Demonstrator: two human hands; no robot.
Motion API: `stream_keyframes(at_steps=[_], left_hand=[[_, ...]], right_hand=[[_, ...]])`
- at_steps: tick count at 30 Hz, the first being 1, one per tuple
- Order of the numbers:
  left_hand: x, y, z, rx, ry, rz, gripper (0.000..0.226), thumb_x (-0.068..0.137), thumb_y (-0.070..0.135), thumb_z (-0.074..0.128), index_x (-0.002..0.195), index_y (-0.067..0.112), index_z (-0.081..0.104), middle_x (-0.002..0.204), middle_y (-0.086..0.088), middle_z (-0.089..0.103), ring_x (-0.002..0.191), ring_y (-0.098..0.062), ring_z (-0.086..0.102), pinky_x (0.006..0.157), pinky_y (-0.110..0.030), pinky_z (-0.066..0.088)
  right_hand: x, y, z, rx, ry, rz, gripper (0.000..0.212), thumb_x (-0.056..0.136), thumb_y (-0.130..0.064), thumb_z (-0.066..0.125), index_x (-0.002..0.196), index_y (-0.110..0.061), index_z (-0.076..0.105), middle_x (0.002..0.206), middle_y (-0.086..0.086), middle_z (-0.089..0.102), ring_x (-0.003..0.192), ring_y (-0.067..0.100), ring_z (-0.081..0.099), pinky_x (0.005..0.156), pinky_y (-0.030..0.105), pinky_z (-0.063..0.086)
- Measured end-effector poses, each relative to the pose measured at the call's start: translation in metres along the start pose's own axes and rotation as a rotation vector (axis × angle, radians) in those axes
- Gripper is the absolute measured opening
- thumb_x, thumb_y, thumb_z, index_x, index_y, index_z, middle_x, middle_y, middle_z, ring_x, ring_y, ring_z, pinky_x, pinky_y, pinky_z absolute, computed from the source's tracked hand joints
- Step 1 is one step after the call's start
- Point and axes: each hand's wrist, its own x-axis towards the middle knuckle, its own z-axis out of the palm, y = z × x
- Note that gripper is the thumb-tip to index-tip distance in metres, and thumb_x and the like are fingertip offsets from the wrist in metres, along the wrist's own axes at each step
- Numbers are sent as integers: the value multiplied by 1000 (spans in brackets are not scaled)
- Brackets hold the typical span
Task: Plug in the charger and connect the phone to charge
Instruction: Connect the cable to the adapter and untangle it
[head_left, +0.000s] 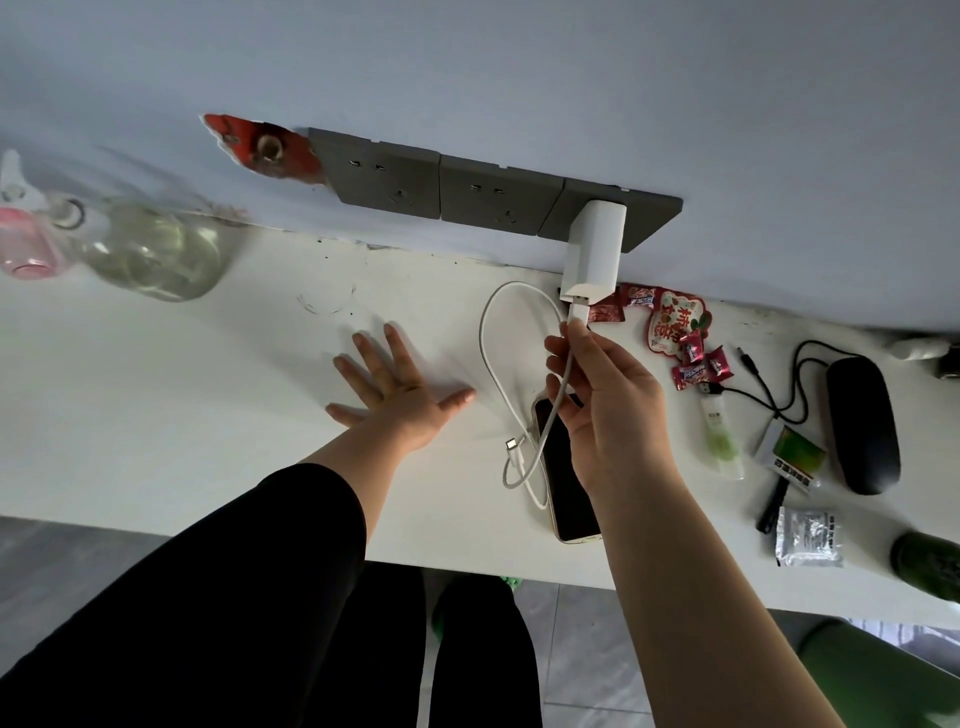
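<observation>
- Right hand (605, 400): raised off the table, thumb and forefinger pinching the cable's USB plug (577, 313) just below the charger (595, 249); the plug sits at the charger's port, though whether it is fully seated cannot be told.
- Charger: a white block already standing in the right-most plate of the grey wall socket strip (467, 187), its long axis running from the wall down toward the table (182, 415).
- Cable (491, 343): white, looping leftward from the plug, then back down across the top corner of the phone; its free small connector (511, 445) lies on the table just left of the phone, pointing up and left, away from the phone's body.
- Phone (563, 478): dark screen up, pale gold edge, flat on the table directly beneath the right wrist; its long axis runs from the wall toward the near table edge.
- Left hand (395, 384): fingers spread, palm flat on the table, holding nothing, left of the cable loop.
- Judgement: the free connector lies near both hands; the left is unoccupied, so it seems better placed to pick it up.
</observation>
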Motion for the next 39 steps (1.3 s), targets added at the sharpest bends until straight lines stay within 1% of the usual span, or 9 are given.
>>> stream_keyframes(at_steps=[9,18,24,26,29,30,32,35,39], left_hand=[[1,-1,2,-5,10,-6,125,51,92,41,106,43,-61,144,0,-49,134,-34,-41,100,-75,-8],[1,1,2,-1,23,-13,126,53,90,44,103,42,-62,144,-1,-48,134,-34,-41,100,-75,-8],[-2,3,-1,3,4,-5,124,57,88,44,101,40,-62,144,-3,-49,134,-35,-41,101,-75,-7],[-3,3,-2,6,11,-9,124,58,88,44,101,40,-62,144,-3,-48,134,-35,-40,101,-75,-6],[-4,4,0,6,37,-8,125,58,88,45,103,39,-61,146,-2,-47,135,-35,-38,101,-76,-5],[-4,4,0,7,47,-8,125,57,88,45,104,39,-61,146,-2,-46,136,-35,-38,101,-76,-5],[-4,5,1,15,63,-10,127,57,87,46,108,38,-59,147,-2,-44,136,-36,-36,101,-76,-4],[-4,4,1,33,54,-3,129,57,87,47,120,35,-53,147,-2,-44,136,-35,-37,101,-76,-5],[-3,3,2,39,43,-8,129,59,85,49,130,34,-46,148,-3,-44,136,-36,-37,101,-75,-6]], right_hand=[[3,-6,2,61,2,21,8,87,-14,67,86,-6,70,70,3,74,65,10,65,66,21,53],[6,-7,1,29,-20,2,9,87,-15,67,86,-8,71,72,3,75,67,11,67,67,23,53],[-3,-3,-24,-266,-98,-47,24,86,-41,62,89,-21,74,92,3,78,84,15,72,76,28,55],[-13,13,-43,-476,-13,-121,17,94,-24,56,98,-21,72,86,-4,78,79,7,70,74,23,53],[-34,46,-65,-788,-77,-153,40,85,3,55,106,-30,68,86,-18,75,77,-11,62,72,7,46],[-40,56,-68,-858,-136,-146,45,83,3,57,108,-34,65,93,-20,73,85,-15,61,75,3,43],[-45,72,-70,-914,-178,-160,39,83,-6,67,102,-40,64,99,-20,71,97,-13,60,85,4,42],[-44,84,-70,-769,-64,-131,22,84,-14,72,84,-36,69,84,-13,77,90,0,69,82,15,49],[-51,95,-76,-472,17,-9,6,88,-9,66,90,-12,71,73,3,77,80,15,74,80,27,57]])
